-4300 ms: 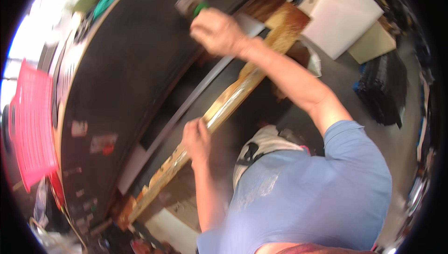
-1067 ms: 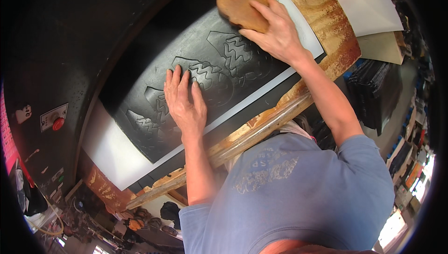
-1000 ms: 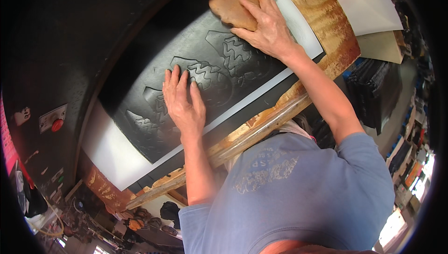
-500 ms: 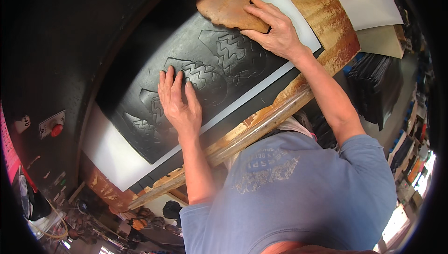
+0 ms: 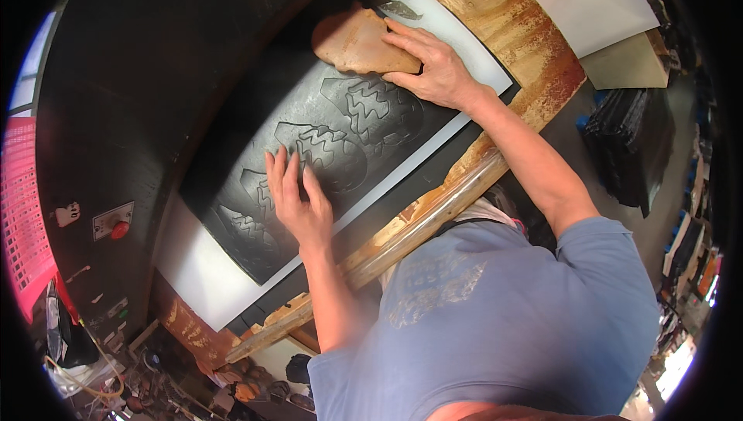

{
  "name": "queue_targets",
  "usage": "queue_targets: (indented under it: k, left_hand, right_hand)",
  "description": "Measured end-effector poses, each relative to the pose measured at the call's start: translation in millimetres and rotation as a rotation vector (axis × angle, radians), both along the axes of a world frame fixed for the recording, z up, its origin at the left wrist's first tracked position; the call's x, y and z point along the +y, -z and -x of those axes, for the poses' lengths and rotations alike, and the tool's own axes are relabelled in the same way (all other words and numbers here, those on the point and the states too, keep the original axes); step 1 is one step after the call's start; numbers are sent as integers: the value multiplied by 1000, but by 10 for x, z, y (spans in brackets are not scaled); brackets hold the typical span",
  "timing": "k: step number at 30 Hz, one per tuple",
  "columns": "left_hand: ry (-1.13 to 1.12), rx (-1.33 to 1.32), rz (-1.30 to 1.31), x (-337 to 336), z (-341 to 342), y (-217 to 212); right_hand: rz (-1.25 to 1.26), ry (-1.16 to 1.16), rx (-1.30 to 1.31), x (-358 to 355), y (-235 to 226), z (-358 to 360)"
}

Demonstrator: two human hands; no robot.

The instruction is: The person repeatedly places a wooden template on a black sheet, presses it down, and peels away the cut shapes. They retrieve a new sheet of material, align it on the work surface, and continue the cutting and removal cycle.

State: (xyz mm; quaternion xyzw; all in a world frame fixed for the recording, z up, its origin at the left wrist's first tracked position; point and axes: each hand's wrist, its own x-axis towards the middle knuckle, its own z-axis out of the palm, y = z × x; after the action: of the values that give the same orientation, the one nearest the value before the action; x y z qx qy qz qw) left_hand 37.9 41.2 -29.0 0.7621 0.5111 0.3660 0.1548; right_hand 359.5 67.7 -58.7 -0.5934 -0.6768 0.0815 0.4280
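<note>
A black sheet [image 5: 232, 154] lies before me with several jagged, zigzag outlines pressed or cut into its surface. Near its lower-left part, my left hand [image 5: 300, 208] rests with fingers spread, lying over the outlines and holding nothing. Toward the far end, my right hand [image 5: 437, 69] grips the right end of a flat tan piece [image 5: 360, 40], its fingers on top and its thumb along the near edge. The piece has a notched rim and sits on the sheet; its underside is hidden. Beyond that hand is a small dark leaf-shaped mark or scrap [image 5: 401, 10].
A white board [image 5: 205, 282] lies under the sheet, upon a worn wooden block [image 5: 534, 42] with a rounded front rail [image 5: 410, 224]. A dark machine body with a red button [image 5: 119, 229] rises at left, beside a pink basket [image 5: 29, 212]. Black stacked sheets [image 5: 627, 138] stand at right.
The whole view has shifted, so the sheet appears lower. My left hand has slid slightly toward me over the sheet. My right hand keeps its hold on the tan piece.
</note>
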Motion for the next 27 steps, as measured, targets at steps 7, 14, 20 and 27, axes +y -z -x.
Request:
queue_targets:
  k: [7,14,20,27]
  left_hand:
    - [118,-203,245,-1221,-97,-196]
    - [110,70,35,-1502,-295,223]
    - [33,61,-23,-1556,-312,188]
    - [-97,70,31,-1420,-272,389]
  right_hand:
    - [-46,126,135,-331,-115,5]
    - [-350,76,301,-259,-656,-36]
    - [-556,-175,93,-108,-1344,398]
    - [-439,-114,3,-786,-385,145]
